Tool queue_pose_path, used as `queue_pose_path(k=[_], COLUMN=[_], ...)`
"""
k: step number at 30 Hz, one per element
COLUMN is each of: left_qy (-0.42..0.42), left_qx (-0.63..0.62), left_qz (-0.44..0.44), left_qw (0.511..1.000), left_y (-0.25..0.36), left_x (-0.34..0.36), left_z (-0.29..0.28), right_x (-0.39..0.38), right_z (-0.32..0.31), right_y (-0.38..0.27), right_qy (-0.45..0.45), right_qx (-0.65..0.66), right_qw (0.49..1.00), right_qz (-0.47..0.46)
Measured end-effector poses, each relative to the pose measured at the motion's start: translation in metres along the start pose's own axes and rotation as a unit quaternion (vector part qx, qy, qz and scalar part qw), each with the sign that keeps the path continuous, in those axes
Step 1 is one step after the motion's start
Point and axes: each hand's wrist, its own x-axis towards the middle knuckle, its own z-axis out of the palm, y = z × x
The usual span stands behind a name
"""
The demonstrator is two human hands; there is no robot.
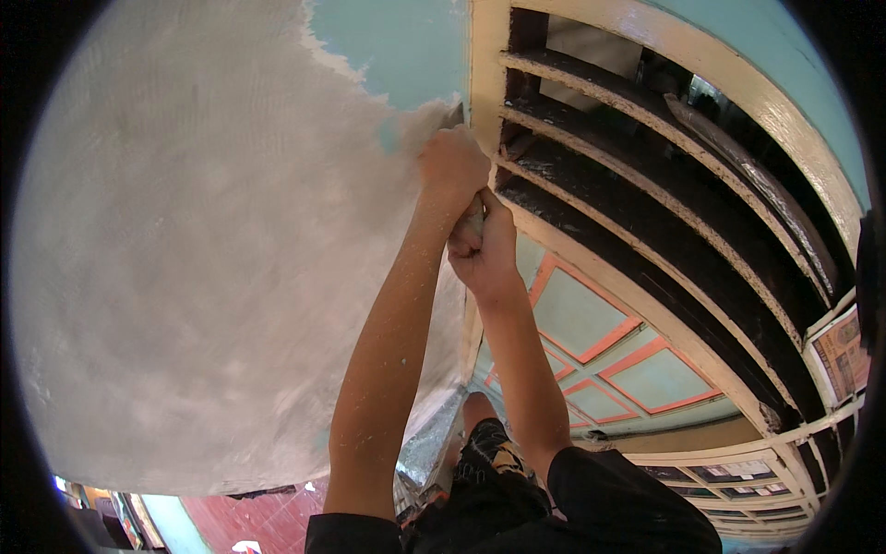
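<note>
Just left of the cream post (487, 65), where the grey-coated wall (212, 258) was met by that upright, both hands were held close together. The left hand (454, 166) was set nearest the post, its fingers closed over a tool of which only a dark blade corner (455, 115) was shown above the knuckles. Below it, near the post's lower stretch, the right hand (487, 245) was placed, its fingers curled round a grey-smeared object (473, 220); whether this was the handle of the same tool or a separate piece could not be told, since most of it was hidden.

Left of the post, at its upper part, a bare blue patch (397, 51) was left with a ragged edge, and a smaller blue spot (388, 136) was exposed nearer the hands. Right of the post, dark slats (637, 175) were framed in cream.

For a neat result, it was judged, the blade should be kept nearly flat and drawn along the post with even pressure, so that the coat would be feathered thin at the corner, no ridge would be left, and the cream paint would be kept free of smears.
</note>
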Motion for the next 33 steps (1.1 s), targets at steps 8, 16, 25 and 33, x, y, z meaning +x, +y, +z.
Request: queue_pose_path(k=[8,16,25,33], left_qy=[-0.165,-0.058,0.136,0.213], left_qx=[0.049,-0.343,-0.28,-0.223], left_qz=[-0.067,-0.244,-0.513,-0.555], left_qw=[0.983,0.905,0.8,0.772], left_y=[-0.044,-0.127,-0.199,-0.196], left_x=[-0.067,-0.318,-0.601,-0.641], left_z=[0.024,0.007,-0.053,-0.078], right_x=[-0.04,-0.082,-0.035,-0.015], right_z=[-0.042,-0.056,0.004,-0.013], right_y=[0.048,0.018,-0.013,0.001], right_qy=[0.107,0.071,-0.033,0.013], right_qx=[0.051,-0.3,-0.252,-0.199], right_qw=[0.991,0.951,0.965,0.98], right_qz=[0.064,0.008,-0.057,-0.012])
